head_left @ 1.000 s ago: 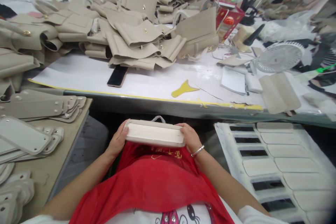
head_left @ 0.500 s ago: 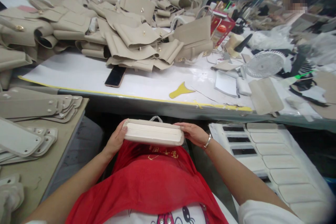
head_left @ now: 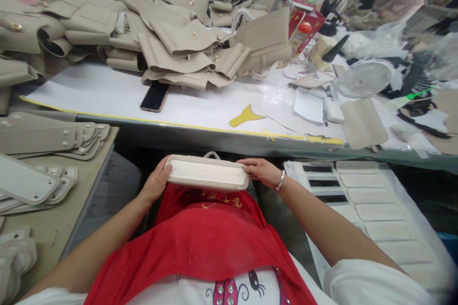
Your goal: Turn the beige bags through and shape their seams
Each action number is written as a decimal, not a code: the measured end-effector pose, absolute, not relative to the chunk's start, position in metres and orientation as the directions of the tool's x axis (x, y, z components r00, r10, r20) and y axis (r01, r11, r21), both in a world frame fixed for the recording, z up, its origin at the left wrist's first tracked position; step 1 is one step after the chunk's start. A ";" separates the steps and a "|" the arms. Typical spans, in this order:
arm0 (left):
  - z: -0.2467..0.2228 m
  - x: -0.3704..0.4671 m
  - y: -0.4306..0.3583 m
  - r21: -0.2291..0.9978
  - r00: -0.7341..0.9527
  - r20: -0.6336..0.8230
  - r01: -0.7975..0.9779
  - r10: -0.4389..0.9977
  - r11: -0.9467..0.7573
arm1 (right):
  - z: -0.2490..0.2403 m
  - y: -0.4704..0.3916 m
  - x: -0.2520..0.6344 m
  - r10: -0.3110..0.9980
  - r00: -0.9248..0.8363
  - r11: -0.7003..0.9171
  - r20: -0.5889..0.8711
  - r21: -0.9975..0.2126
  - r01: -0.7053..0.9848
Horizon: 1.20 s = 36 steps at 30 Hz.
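A beige bag body [head_left: 207, 172] with a pale, flat long side facing me is held level above my red apron [head_left: 211, 233]. My left hand [head_left: 157, 182] grips its left end, thumb on the near face. At the right end, my right hand [head_left: 263, 172] has its fingers closed on the upper corner; a bracelet circles that wrist. Behind the bag body a whitish loop [head_left: 212, 155] sticks up. The bag's far side and some of the fingertips are hidden.
Beyond the yellow-taped table edge lie a phone [head_left: 154, 96], a yellow fishtail-shaped piece [head_left: 246, 115], heaped beige bag parts [head_left: 179, 33] and a white fan [head_left: 365, 78]. Beige strips [head_left: 39, 140] lie on the left board. Padded cream panels [head_left: 381, 213] rest at right. A person is far right.
The view has tilted slightly, so the table and bag parts appear a little higher. Both hands keep the bag body in nearly the same hold.
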<state>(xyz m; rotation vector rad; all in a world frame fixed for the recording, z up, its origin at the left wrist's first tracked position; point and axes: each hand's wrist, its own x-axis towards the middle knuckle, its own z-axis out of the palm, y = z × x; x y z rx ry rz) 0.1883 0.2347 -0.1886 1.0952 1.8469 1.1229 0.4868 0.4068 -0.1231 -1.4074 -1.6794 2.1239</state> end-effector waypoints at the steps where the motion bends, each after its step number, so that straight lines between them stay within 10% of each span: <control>1: -0.186 0.183 0.236 0.877 -0.351 -0.097 0.412 0.931 0.247 | -0.121 0.407 0.489 0.577 -0.612 -0.270 -0.541 -0.834 0.482; 7: -0.155 0.160 0.265 0.539 0.198 -0.067 0.832 0.978 -0.132 | -0.109 0.402 0.495 0.538 -0.780 0.379 -0.321 -0.734 0.564; 21: -0.145 0.175 0.281 0.462 0.268 -0.129 0.868 0.955 -0.181 | -0.128 0.390 0.483 0.536 -0.711 0.069 -0.455 -0.815 0.575; 30: -0.138 0.200 0.289 0.341 0.305 -0.076 0.903 0.949 -0.262 | -0.128 0.384 0.454 0.545 -0.818 0.706 -0.184 -0.425 0.566; 36: -0.124 0.213 0.293 0.190 0.337 -0.143 0.932 0.931 -0.308 | -0.122 0.370 0.423 0.479 -0.860 0.838 -0.175 -0.201 0.508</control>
